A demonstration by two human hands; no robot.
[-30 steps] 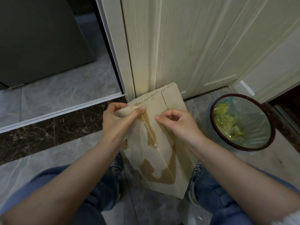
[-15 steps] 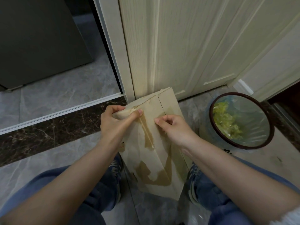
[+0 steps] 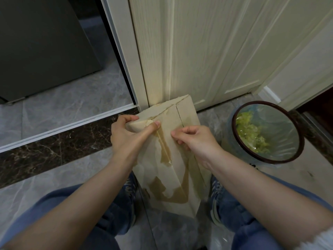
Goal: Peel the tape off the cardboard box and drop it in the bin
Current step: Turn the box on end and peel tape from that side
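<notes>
Brown tape [image 3: 164, 150] remains stuck on the cardboard box [image 3: 187, 116], upright on the floor between the feet. Left hand [image 3: 128, 136] grips the box's top corner; right hand [image 3: 195, 139] pinches at the tape edge. Peeling step: next, lift the edge, then carry it to the bin [image 3: 234, 123] nearby at right.

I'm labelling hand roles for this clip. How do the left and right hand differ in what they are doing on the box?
The left hand grips the cardboard box at its upper left corner, thumb pressed flat on the face; the right hand sits near the middle, fingers curled, pinching at the surface. The left hand lies beside the tape strip's top end; the right lies on the strip's other side, nearer the bin. Both touch the box.
</notes>
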